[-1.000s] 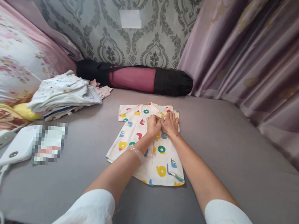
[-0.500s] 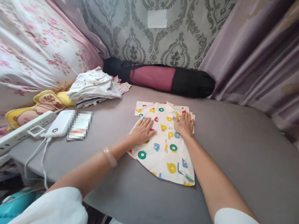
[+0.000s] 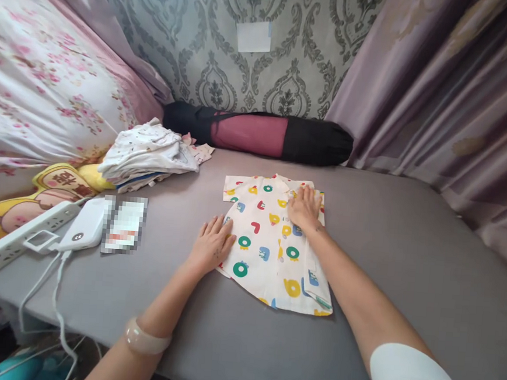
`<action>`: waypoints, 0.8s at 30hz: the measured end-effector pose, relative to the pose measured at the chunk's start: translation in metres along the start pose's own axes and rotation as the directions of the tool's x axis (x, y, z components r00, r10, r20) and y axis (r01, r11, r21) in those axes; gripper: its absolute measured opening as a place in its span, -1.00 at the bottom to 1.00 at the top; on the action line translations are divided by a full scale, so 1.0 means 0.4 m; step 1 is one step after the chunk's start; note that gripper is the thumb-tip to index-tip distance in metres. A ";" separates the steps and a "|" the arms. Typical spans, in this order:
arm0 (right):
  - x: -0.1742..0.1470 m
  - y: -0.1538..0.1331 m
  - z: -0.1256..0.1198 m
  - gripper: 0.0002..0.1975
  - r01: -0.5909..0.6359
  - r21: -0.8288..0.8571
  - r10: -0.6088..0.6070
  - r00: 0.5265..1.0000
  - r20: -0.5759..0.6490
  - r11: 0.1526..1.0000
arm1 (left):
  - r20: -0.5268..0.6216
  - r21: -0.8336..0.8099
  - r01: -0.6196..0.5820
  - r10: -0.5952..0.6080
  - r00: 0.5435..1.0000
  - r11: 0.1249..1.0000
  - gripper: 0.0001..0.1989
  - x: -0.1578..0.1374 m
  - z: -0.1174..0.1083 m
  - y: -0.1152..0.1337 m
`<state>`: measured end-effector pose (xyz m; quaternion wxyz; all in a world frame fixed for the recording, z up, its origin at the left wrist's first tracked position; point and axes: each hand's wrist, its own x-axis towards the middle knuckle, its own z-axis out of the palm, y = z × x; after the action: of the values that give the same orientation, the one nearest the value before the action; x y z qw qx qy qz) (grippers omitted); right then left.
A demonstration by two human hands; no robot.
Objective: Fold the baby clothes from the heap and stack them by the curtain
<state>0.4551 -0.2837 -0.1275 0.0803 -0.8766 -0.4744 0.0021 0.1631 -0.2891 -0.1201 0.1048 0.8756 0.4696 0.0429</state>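
Observation:
A small white short-sleeved shirt point(image 3: 262, 237), printed with colourful letters, lies on the grey surface with its collar away from me. Its right side is partly folded inward. At the shirt's left edge is my left hand point(image 3: 211, 242), palm down and fingers extended, thumb on the fabric and the rest beside it. My right hand point(image 3: 303, 208) rests flat on the upper right of the shirt, near the sleeve, fingers stretched out. Neither hand grips anything. What lies under my palms is hidden.
Left stand a pile of folded clothes point(image 3: 151, 152), a yellow cushion point(image 3: 56, 183), a white power strip point(image 3: 17, 236), and a white power bank point(image 3: 84, 223) with a cable. A long black and maroon bag point(image 3: 249, 134) lies along the wall. The grey surface point(image 3: 407, 249) extends right.
My left hand has slid left from the middle of the shirt to its left edge. My right hand stays on the upper right. The view has shifted slightly.

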 end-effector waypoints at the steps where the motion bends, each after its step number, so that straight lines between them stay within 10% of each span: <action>1: -0.003 -0.017 0.001 -0.38 0.069 0.000 -0.069 0.998 -0.005 0.998 | -0.003 0.002 0.006 -0.006 1.000 1.000 -0.48 0.000 0.003 0.003; 6: 0.005 -0.108 0.017 -0.37 0.299 0.043 -0.302 0.945 0.126 0.953 | -0.018 0.019 0.011 -0.011 1.000 1.000 -0.49 -0.003 0.007 0.007; 24: 0.079 -0.272 -0.021 -0.58 0.220 -0.011 -0.220 0.975 -0.008 0.975 | -0.307 -0.180 0.051 -0.105 0.946 0.982 -0.77 0.005 0.022 -0.024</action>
<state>0.3827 -0.2001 -0.1013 0.0777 -0.8192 -0.5681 -0.0135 0.1578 -0.2837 -0.1308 0.1043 0.8259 0.5094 0.2181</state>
